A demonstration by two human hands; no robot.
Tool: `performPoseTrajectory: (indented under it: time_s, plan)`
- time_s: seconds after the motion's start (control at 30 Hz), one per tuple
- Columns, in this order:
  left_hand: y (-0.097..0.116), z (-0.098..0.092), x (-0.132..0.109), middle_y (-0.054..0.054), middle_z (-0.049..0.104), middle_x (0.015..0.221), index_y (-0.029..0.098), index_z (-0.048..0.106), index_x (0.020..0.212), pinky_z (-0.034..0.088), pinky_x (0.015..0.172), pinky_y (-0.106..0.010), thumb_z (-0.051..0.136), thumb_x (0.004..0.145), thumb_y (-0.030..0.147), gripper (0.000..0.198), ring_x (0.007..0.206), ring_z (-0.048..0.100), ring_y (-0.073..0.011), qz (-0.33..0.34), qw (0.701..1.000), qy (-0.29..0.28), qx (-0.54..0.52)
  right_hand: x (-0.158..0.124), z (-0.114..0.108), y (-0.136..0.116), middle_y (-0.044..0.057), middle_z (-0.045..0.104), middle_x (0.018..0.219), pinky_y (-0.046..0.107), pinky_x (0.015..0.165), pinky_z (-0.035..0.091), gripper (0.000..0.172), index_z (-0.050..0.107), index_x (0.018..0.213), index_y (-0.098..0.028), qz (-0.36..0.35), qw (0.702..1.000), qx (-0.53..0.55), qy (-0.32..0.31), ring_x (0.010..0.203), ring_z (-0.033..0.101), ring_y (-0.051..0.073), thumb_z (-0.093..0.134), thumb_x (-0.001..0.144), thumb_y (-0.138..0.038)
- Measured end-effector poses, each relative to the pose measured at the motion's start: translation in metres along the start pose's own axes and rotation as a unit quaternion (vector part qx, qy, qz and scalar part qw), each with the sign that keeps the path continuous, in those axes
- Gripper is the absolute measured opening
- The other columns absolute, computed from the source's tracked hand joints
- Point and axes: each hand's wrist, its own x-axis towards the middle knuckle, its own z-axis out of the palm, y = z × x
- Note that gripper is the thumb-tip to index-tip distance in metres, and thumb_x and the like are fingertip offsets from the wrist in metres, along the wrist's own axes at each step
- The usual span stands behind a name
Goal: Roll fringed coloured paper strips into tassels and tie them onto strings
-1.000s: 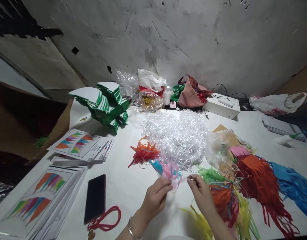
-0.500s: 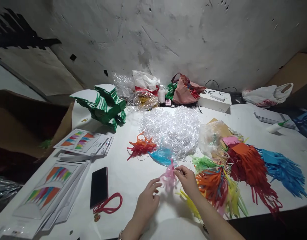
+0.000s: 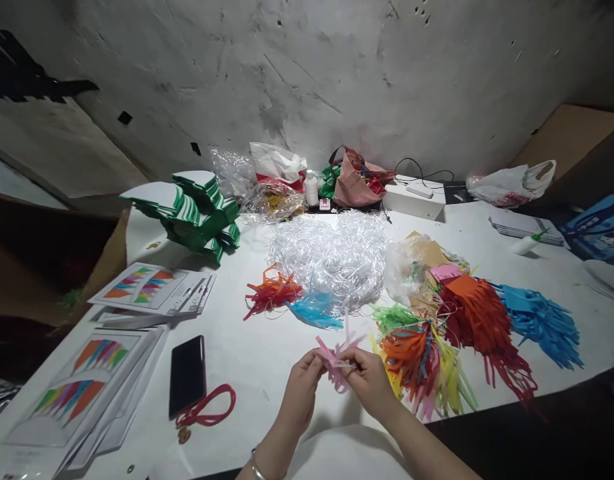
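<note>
A bunch of pink fringed strips (image 3: pixel 339 380) is held between my two hands, just above the near edge of the table. My left hand (image 3: pixel 303 385) pinches it from the left, thumb and fingers together. My right hand (image 3: pixel 371 379) grips it from the right, fingers closed. Beyond them lies a light-blue fringe tassel (image 3: pixel 317 311), with an orange and red tassel (image 3: pixel 273 292) to its left. To the right of my right hand is a pile of orange, green and yellow tassels (image 3: pixel 409 357).
White shiny string (image 3: pixel 331 263) is heaped mid-table. Red fringes (image 3: pixel 479 310) and blue fringes (image 3: pixel 541 327) lie right. At left are a black phone (image 3: pixel 187 377), printed cards (image 3: pixel 87 380) and green-edged folded paper (image 3: pixel 197 220). Behind stand a white bottle (image 3: pixel 311 189) and bags (image 3: pixel 361 183).
My left hand has come in from beside the pink strips and closed on them. The strips are nearer to me, and the view has shifted slightly right.
</note>
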Motion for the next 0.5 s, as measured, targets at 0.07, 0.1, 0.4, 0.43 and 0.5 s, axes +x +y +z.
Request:
performPoseTrajectory:
  time_s: [0.07, 0.1, 0.4, 0.43, 0.5]
  plan:
    - [-0.001, 0.0, -0.004, -0.002, 0.061, 0.069, 0.015, 0.063, 0.072, 0.044, 0.068, -0.026, 0.065, 0.078, 0.05, 0.036, 0.067, 0.052, -0.0149, -0.02, 0.999, -0.008, -0.023, -0.003, -0.002, -0.001, 0.001, 0.068, 0.074, 0.022, 0.059, 0.041, 0.017, 0.07, 0.082, -0.019, 0.007, 1.0, 0.01, -0.009, 0.064, 0.057, 0.014, 0.054, 0.076, -0.017]
    - [-0.002, 0.001, -0.006, -0.002, 0.061, 0.069, 0.015, 0.063, 0.073, 0.044, 0.067, -0.026, 0.065, 0.078, 0.051, 0.036, 0.067, 0.051, -0.0146, -0.024, 0.999, -0.011, -0.028, -0.004, -0.002, -0.002, 0.001, 0.068, 0.073, 0.022, 0.06, 0.041, 0.017, 0.07, 0.08, -0.018, 0.008, 1.0, 0.013, -0.015, 0.064, 0.056, 0.014, 0.054, 0.076, -0.017]
    - [0.001, 0.011, -0.02, -0.002, 0.064, 0.074, 0.016, 0.067, 0.084, 0.042, 0.065, -0.024, 0.066, 0.077, 0.052, 0.037, 0.07, 0.054, -0.0157, -0.029, 0.997, -0.024, 0.061, 0.001, -0.004, -0.006, -0.005, 0.051, 0.056, 0.022, 0.052, 0.034, 0.019, 0.068, 0.085, -0.017, 0.072, 0.991, 0.112, -0.016, 0.052, 0.044, 0.01, 0.068, 0.078, -0.034]
    - [0.0, 0.011, -0.02, -0.001, 0.063, 0.072, 0.015, 0.067, 0.083, 0.042, 0.063, -0.024, 0.065, 0.077, 0.053, 0.038, 0.067, 0.054, -0.0149, -0.039, 0.998, -0.019, 0.054, 0.001, -0.004, -0.008, -0.003, 0.055, 0.059, 0.023, 0.054, 0.037, 0.018, 0.068, 0.08, -0.016, 0.071, 0.99, 0.121, -0.02, 0.055, 0.048, 0.011, 0.068, 0.078, -0.035]
    - [-0.002, 0.007, -0.018, -0.001, 0.061, 0.071, 0.016, 0.065, 0.084, 0.043, 0.061, -0.024, 0.064, 0.077, 0.054, 0.039, 0.064, 0.054, -0.0143, -0.062, 0.998, 0.011, 0.015, 0.0, -0.006, -0.012, -0.001, 0.059, 0.063, 0.023, 0.058, 0.039, 0.02, 0.066, 0.074, -0.016, 0.065, 0.989, 0.133, -0.015, 0.059, 0.051, 0.013, 0.067, 0.079, -0.036]
